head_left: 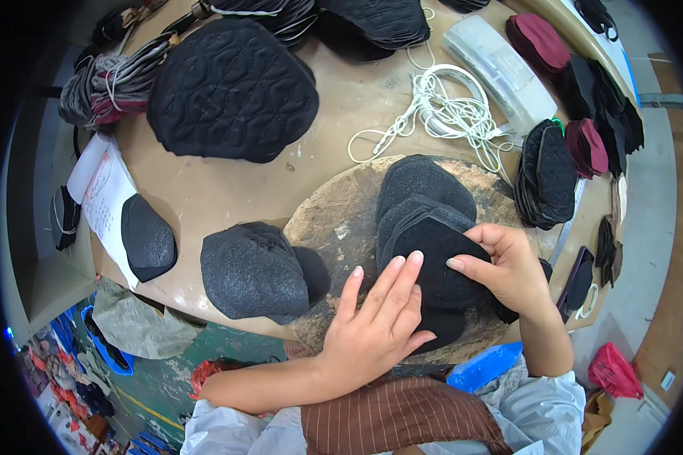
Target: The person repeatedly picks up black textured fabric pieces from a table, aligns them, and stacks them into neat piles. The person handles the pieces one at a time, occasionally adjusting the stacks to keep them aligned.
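Note:
Black cut fabric pieces (pixel 429 186) lie overlapped on a round worn wooden board (pixel 330 216). Between the thumb and fingers of my right hand (pixel 508 265) is the right edge of the top black fabric piece (pixel 440 250). My left hand (pixel 379 322) rests with its fingers stretched out over the left side of that piece. To the left of the board stands a stack of black fabric pieces (pixel 254 273), its top slightly curved. Under my hands more dark fabric shows, partly hidden.
A large quilted black stack (pixel 231 91) is at the back left, beside a tied grey bundle (pixel 118 83). A tangled white cord (pixel 455 114) and clear plastic box (pixel 501 72) lie at the back right. More black stacks (pixel 545 174) and maroon pieces (pixel 537 42) line the right edge.

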Motion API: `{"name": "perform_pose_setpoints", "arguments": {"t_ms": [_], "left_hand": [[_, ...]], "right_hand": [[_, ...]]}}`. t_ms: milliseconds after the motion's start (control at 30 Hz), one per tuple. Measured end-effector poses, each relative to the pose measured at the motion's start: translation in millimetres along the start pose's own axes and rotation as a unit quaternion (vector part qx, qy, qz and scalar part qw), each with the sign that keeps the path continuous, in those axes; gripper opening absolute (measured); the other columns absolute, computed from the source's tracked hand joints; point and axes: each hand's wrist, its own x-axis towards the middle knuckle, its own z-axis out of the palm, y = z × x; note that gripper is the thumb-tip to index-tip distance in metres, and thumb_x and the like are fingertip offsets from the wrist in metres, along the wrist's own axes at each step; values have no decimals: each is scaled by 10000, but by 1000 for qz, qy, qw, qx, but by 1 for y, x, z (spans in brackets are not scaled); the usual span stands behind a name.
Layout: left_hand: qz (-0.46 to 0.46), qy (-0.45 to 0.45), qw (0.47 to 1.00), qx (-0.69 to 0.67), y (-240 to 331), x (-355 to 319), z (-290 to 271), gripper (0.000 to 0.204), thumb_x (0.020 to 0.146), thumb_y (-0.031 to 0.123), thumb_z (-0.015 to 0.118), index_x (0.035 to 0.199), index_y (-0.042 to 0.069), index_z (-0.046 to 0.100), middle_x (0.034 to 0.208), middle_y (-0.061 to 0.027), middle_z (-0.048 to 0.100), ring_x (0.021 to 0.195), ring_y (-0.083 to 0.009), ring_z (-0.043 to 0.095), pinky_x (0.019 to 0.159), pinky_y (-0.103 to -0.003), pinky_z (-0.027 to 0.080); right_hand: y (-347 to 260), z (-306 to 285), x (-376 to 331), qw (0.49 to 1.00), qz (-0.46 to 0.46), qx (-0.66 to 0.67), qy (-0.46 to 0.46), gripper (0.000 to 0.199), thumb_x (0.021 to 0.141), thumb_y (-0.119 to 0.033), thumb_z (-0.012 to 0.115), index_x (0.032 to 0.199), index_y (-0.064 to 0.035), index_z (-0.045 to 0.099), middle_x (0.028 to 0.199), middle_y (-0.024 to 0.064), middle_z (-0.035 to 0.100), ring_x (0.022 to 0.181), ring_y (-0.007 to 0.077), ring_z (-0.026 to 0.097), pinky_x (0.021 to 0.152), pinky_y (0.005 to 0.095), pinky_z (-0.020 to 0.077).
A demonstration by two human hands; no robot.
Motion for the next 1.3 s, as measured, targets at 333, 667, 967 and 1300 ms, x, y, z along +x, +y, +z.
{"name": "perform_pose_setpoints", "arguments": {"t_ms": [333, 667, 967, 1300], "left_hand": [[-11, -10, 1000, 1, 7, 22, -5, 509, 691, 501, 714, 878, 65, 527, 1399, -171, 463, 1095, -310, 488, 896, -429, 358], [-28, 63, 986, -153, -16, 32, -28, 696, 610, 168, 847, 1186, -2, 495, 1408, -244, 422, 1140, -377, 482, 985, -430, 355], [-149, 65, 841, -516, -20, 29, -20, 647, 744, -75, 704, 1305, -6, 389, 964, -108, 638, 855, -155, 626, 834, -293, 476], [-1, -25, 998, -60, -3, 20, -4, 573, 700, 297, 775, 1232, 192, 592, 1437, -141, 404, 1309, -325, 380, 1046, -524, 272]], "right_hand": [[20, 6, -25, 945, -171, -176, 215, 160, 797, -81, 731, 841, 14, 610, 677, 113, 622, 539, 172, 609, 502, 278, 465], [4, 5, -35, 825, -334, -385, 244, 211, 670, -41, 774, 776, -39, 591, 907, 116, 641, 745, 258, 634, 646, 334, 476], [28, 3, -47, 878, -407, -151, 201, 282, 698, 70, 762, 893, -44, 593, 841, 116, 666, 715, 185, 657, 632, 261, 522], [-2, -91, -89, 852, -119, -426, 278, 513, 682, -53, 765, 1153, 3, 569, 1017, 129, 585, 919, 266, 581, 829, 373, 461]]}}
